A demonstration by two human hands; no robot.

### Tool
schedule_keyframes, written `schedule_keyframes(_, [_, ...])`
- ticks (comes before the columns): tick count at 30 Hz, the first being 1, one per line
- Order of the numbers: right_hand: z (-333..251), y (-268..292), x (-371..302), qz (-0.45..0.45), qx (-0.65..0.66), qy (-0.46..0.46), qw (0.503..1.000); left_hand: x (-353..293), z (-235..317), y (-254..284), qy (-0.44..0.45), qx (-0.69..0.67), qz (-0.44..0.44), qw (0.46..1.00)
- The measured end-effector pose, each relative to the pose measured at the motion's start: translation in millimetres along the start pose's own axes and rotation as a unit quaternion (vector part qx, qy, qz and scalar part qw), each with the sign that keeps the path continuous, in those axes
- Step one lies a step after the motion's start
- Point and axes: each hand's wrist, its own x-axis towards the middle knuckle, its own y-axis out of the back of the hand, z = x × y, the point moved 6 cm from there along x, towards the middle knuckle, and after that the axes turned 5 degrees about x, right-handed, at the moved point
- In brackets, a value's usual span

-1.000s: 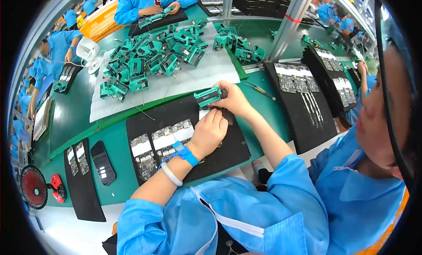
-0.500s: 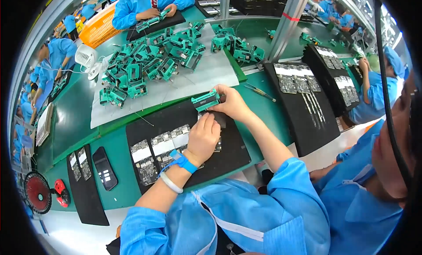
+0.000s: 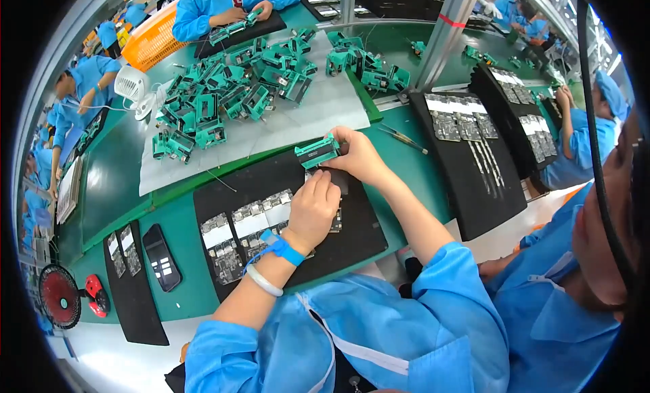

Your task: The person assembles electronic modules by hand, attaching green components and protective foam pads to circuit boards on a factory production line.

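Note:
My right hand [image 3: 357,156] grips a green plastic housing [image 3: 316,152] by its right end, tilted above a black foam mat [image 3: 362,230]. Just under the housing, my left hand [image 3: 315,207] has its fingers pressed together. Its fingertips are close to the housing's lower side, and what they pinch, if anything, is hidden. On the mat lie several circuit boards [image 3: 225,264] with white strips across them, partly covered by my left hand and wrist. A blue wrist strap [image 3: 281,247] and a pale bangle circle my left wrist.
A pile of green housings [image 3: 210,108] with thin wires covers the white sheet [image 3: 162,180] beyond the mat. Tweezers [image 3: 404,140] and another mat of boards [image 3: 464,169] are to the right. A phone [image 3: 161,259] and a fan [image 3: 61,296] are left. Co-workers sit opposite and at right.
The green housing has tipped slightly in my right hand, showing more of its dark face. Both hands stay in nearly the same place.

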Motion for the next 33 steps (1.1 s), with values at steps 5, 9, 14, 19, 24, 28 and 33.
schedule_keyframes(5, [-3, 0, 1, -0.012, -0.021, -0.010, 1.000, 3, -1, 2, 0.014, -0.019, -0.001, 1.000])
schedule_keyframes(9, [-2, 0, -1, -0.011, -0.021, -0.012, 1.000, 2, -2, -2, -0.004, -0.015, -0.029, 0.999])
schedule_keyframes(14, [4, 0, 1, -0.010, -0.024, -0.012, 1.000, 6, -2, -2, -0.010, -0.013, -0.048, 0.999])
schedule_keyframes(19, [5, 2, 2, 0.021, 0.024, 0.013, 0.999, 9, -1, -1, -0.001, -0.020, -0.070, 0.997])
schedule_keyframes(24, [3, 2, 1, 0.004, -0.021, 0.003, 1.000, 6, -1, 2, 0.002, -0.016, -0.046, 0.999])
schedule_keyframes(28, [-3, 0, -2, -0.016, -0.026, -0.010, 0.999, -2, 1, 3, -0.006, -0.005, -0.011, 1.000])
schedule_keyframes(33, [0, 1, 0, -0.011, -0.014, -0.007, 1.000, -1, 1, 4, -0.006, 0.003, -0.001, 1.000])
